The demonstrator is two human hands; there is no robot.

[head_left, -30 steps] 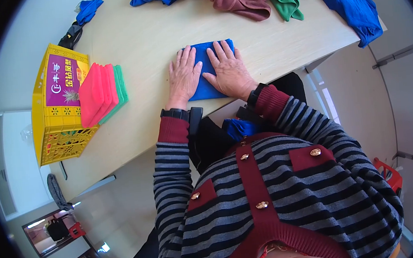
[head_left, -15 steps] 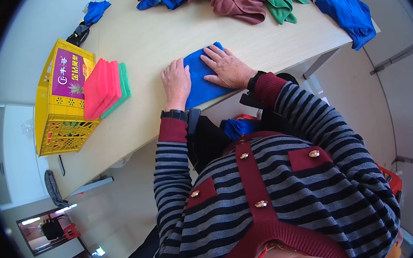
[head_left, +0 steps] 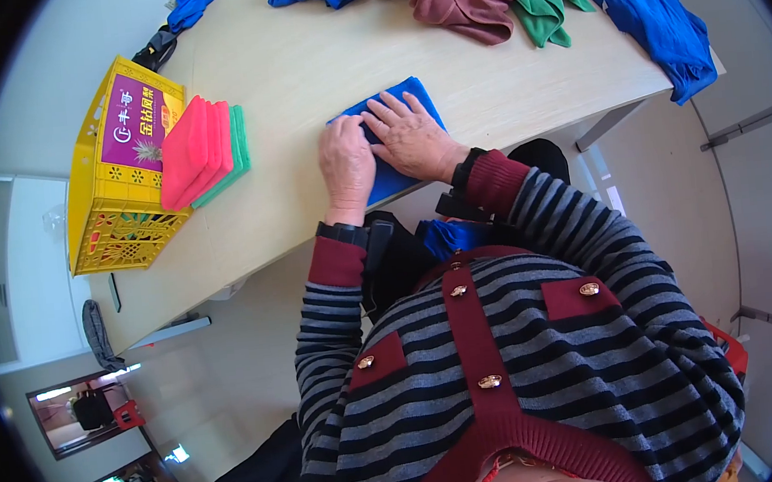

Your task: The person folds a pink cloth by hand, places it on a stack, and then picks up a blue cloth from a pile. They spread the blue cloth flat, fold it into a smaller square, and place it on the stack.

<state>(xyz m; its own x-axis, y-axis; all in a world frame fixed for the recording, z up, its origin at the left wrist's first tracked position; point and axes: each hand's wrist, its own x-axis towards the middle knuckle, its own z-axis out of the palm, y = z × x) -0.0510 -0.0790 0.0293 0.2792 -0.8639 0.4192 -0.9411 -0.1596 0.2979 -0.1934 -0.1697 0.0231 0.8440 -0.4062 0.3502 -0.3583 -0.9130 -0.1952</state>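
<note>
A folded blue cloth (head_left: 387, 182) lies flat near the front edge of the table. My right hand (head_left: 414, 139) rests on it palm down, fingers spread toward its far side. My left hand (head_left: 348, 165) is at the cloth's left edge with its fingers curled in and their tips beside my right hand; whether they pinch the fabric is too small to tell. Left of my hands, a stack of folded pink cloths (head_left: 188, 159) leans on the yellow crate, with folded green cloths (head_left: 238, 149) against its right side.
The yellow crate (head_left: 125, 195) with a purple label stands on the table's left part. Loose brown cloths (head_left: 466, 0), a green cloth (head_left: 545, 9) and a blue cloth (head_left: 646, 16) lie along the far side. A small blue item (head_left: 192, 7) sits at the far left corner.
My left hand has curled its fingers and come closer to my right hand, which has slid left over the cloth. The whole view has shifted slightly.
</note>
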